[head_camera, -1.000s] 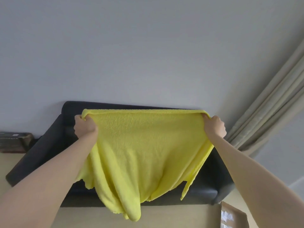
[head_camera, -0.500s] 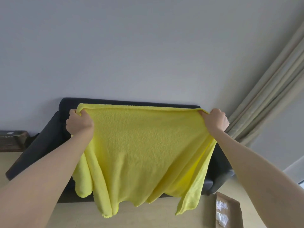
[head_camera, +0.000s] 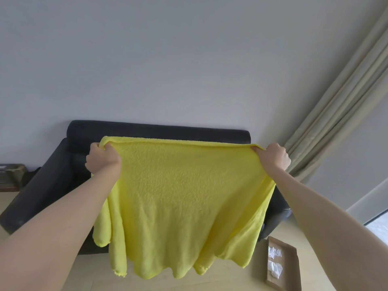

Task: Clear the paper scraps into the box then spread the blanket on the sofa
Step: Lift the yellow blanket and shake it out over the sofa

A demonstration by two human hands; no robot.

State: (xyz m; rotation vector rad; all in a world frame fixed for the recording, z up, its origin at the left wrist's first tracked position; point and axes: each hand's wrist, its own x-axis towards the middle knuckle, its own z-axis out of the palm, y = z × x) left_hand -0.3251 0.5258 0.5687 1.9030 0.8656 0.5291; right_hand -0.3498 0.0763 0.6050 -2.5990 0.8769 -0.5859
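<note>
Setting: a plain pale wall [head_camera: 189,59] fills the upper view, with a light wooden floor [head_camera: 189,284] along the bottom edge.

Sofa [head_camera: 159,131]: dark, set against the wall. Its backrest is seen just above the two grips; its left arm runs down and outward from the left grip, and a corner of its right end shows below the right grip.

Blanket [head_camera: 184,196]: yellow, fleecy. It is held up in the air in front of the sofa, stretched between the two grips along its top edge. Below that edge it hangs in loose folds, with the lower hem ragged and uneven, above the floor. It is not laid on the sofa.

Left hand [head_camera: 102,158]: fingers are curled tightly round the blanket's top left corner, which is bunched in the fist.

Right hand [head_camera: 273,157]: fingers are clenched on the top right corner, with the cloth drawn taut toward the other grip.

Box [head_camera: 294,269]: brown cardboard, shallow, open, lying on the floor below and slightly outward of the right grip, well apart from it.

Paper scraps [head_camera: 275,266]: white crumpled pieces seen inside the box; their number cannot be made out clearly.

Curtain [head_camera: 340,114]: beige, pleated, hanging above and beyond the right grip.

Small dark piece of furniture [head_camera: 10,175]: at the frame edge, far outward of the left grip.
</note>
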